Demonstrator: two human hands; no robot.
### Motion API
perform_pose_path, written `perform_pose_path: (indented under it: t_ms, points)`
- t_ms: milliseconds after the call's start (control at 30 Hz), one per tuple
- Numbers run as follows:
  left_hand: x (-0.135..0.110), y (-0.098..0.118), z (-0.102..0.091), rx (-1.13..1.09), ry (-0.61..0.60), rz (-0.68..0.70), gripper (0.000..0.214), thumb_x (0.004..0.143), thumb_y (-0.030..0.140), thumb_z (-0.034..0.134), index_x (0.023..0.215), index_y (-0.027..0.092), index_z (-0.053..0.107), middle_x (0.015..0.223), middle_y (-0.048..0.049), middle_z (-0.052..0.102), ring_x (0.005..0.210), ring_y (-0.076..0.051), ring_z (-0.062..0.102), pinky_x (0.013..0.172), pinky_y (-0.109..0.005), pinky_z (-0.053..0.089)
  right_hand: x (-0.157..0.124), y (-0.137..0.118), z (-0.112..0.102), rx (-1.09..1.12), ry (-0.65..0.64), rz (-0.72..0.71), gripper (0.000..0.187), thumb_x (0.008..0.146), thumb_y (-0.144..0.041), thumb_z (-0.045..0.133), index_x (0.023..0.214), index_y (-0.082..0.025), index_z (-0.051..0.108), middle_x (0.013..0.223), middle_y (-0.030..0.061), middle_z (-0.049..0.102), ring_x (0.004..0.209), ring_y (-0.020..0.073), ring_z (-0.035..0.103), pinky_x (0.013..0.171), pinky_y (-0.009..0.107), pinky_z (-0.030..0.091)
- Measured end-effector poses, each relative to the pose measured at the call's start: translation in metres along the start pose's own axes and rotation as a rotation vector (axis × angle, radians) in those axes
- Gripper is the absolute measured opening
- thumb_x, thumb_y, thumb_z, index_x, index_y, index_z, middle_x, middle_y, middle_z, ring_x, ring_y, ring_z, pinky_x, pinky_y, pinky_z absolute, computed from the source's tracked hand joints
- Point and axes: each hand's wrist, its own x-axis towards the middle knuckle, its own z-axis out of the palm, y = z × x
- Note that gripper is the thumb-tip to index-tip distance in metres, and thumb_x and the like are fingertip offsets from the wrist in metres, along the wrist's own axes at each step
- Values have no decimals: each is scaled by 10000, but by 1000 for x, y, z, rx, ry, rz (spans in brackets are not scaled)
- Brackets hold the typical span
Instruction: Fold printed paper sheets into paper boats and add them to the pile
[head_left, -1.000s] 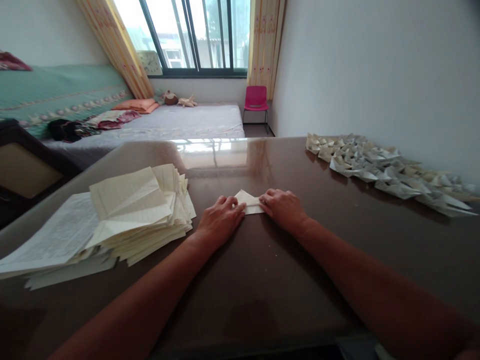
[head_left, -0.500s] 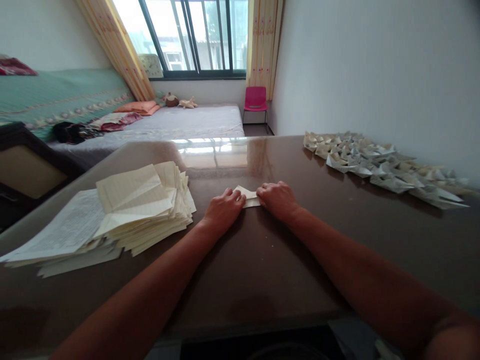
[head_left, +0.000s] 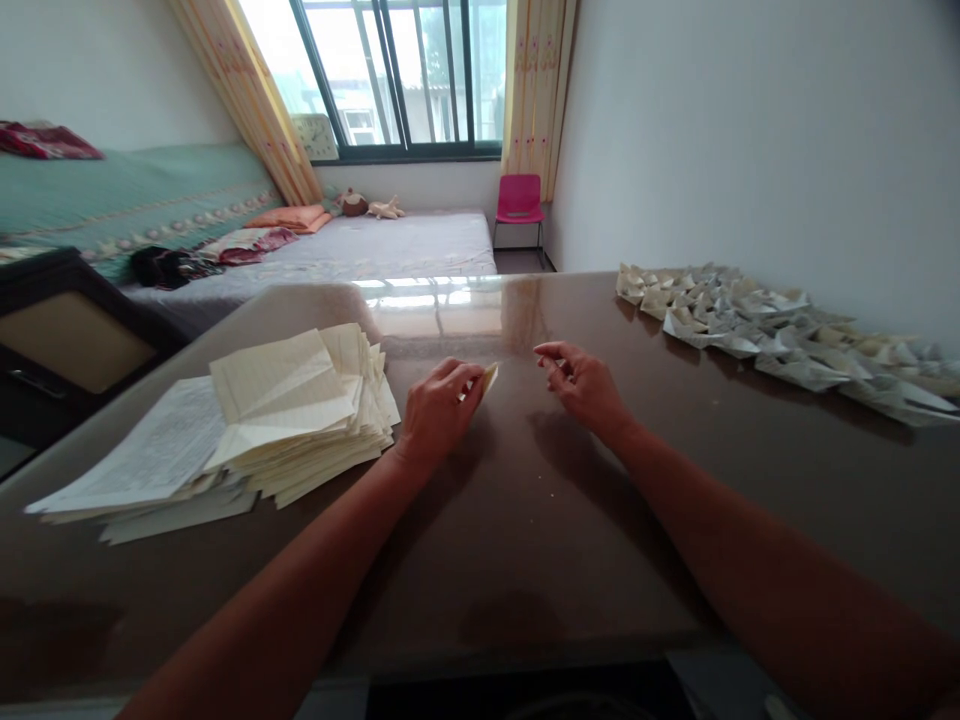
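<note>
My left hand [head_left: 439, 410] is raised a little above the brown table [head_left: 525, 520] and pinches a small folded piece of cream paper [head_left: 489, 378], seen almost edge-on. My right hand [head_left: 581, 385] hovers a short way to the right of it, fingers loosely curled and apart, holding nothing. A stack of cream printed sheets [head_left: 247, 425] lies to the left of my left hand.
A long heap of folded paper boats [head_left: 772, 330] lines the table's right side by the white wall. Beyond the table are a bed [head_left: 360, 250], a pink chair [head_left: 519, 200] and a window. A dark cabinet [head_left: 67, 340] stands at the left.
Both hands pressed the folded paper flat on the table before. Now my left hand has lifted it off the surface, and my right hand has let go and drawn apart.
</note>
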Motion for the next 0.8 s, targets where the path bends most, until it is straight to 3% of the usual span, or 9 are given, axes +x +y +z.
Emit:
perform_pose_path:
  t_ms: [100,200,300,400,500,600,700,800]
  points:
    - [3,2,2,-427,99,-276,125,808,236,597,922,185,601,822,9,631,715,-108,615,633,-202,489,0,0,-2,129,64,18,263,912,-273,456,1107,-182,607,952,42,686,624,118,604,582,240,474]
    - [-2,5,13,-835,91,-527,252,728,260,649,917,181,503,794,24,623,745,-135,640,654,-247,538,-10,-13,0,41,119,-165,261,914,-226,444,1099,-216,628,1024,48,668,805,146,619,678,252,494]
    - [-9,1,21,-940,-53,-702,339,646,259,711,878,172,480,769,21,626,715,-136,635,665,-275,549,-20,-20,6,-84,-83,-369,266,907,-238,486,1116,-250,651,1090,48,657,994,186,586,866,309,479]
    - [-10,-12,15,-833,-304,-677,393,561,229,768,875,148,545,768,-3,652,713,-145,631,664,-267,532,-24,-15,11,-154,-353,-454,298,889,-288,546,1172,-267,641,1171,42,640,1038,206,562,927,348,461]
    - [-7,-25,1,-703,-421,-593,304,622,244,706,891,135,616,835,-43,688,774,-175,648,693,-282,532,-23,-7,14,-156,-443,-435,273,903,-265,525,1137,-277,665,1181,29,641,1037,198,556,925,345,459]
    - [-6,-31,-5,-491,-417,-498,226,714,302,623,869,144,665,829,-50,703,768,-183,654,687,-285,529,-22,-4,14,-147,-440,-415,258,907,-247,519,1103,-285,683,1161,28,650,1027,186,557,914,334,457]
    - [-7,-28,0,-251,-337,-383,179,754,299,594,843,162,669,785,-34,705,729,-169,655,695,-283,518,-22,-6,14,-148,-440,-399,265,910,-233,512,1107,-291,680,1158,28,652,1030,180,555,904,326,455]
    - [-8,-26,7,-177,-279,-343,147,767,258,586,863,173,658,766,-19,707,698,-154,658,689,-271,515,-22,-8,13,-157,-457,-394,269,908,-223,513,1111,-285,679,1166,32,649,1034,181,554,907,327,447]
